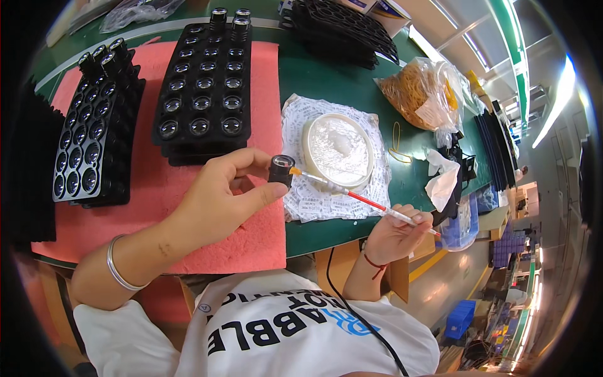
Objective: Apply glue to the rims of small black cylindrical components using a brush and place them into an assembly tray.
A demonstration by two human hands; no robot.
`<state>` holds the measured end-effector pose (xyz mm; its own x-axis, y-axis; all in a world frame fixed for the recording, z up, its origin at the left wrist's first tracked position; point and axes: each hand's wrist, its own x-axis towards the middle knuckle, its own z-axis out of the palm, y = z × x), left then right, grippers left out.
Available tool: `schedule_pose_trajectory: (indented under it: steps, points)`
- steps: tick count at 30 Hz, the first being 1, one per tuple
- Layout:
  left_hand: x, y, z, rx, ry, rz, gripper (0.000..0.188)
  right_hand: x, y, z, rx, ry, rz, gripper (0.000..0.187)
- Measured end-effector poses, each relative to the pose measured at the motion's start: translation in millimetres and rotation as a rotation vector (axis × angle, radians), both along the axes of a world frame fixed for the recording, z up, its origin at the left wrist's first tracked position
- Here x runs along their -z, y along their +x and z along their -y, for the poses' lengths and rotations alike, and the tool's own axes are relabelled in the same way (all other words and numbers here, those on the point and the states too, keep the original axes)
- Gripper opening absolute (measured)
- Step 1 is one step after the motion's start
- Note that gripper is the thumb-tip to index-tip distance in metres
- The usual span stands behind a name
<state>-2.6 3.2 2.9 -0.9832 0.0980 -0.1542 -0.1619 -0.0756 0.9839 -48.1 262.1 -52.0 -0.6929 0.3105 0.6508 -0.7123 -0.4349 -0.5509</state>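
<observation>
The fine brush (361, 200) could smear past the rim of the small black lens barrel (281, 169) if either hand wobbles, since its tip touches the barrel's top. The left hand (217, 202) pinches the barrel over the pink foam mat (264, 239) near the tabletop's (326, 81) front edge. The right hand (392, 235), wrist bent inward off the front edge, has its grip closed pen-style on the brush handle.

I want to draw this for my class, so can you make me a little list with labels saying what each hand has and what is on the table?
Left hand: pinches a small black lens barrel over the pink foam mat
Right hand: holds a thin brush, its orange tip at the barrel's rim
Trays: black lens trays stacked on the mat, glass lenses in rows
Dish: round white dish on printed paper
Bag: clear bag of rubber bands on the green table
Tissue: crumpled white tissue at the table edge
</observation>
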Motion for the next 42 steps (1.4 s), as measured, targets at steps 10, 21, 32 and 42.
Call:
schedule_pose_trajectory:
  steps: [10, 21, 32, 42]
  points:
    - [-3, 9, -1, 0.01, -0.069, -0.202, 0.027, 9, -1, -10, -0.297, -0.236, -0.058, 0.02]
    - [-88, 25, 81, -0.727, -0.909, -0.715, 0.03, 6, 4, -6, 0.015, -0.104, 0.066, 0.021]
    - [-61, 1, 199, -0.596, -1.162, -0.255, 0.033, 3, 4, -3, 0.128, -0.104, 0.054, 0.024]
    - [-63, -3, 201, -0.586, -1.281, -0.146, 0.032, 8, 3, -6, 0.065, -0.121, -0.013, 0.026]
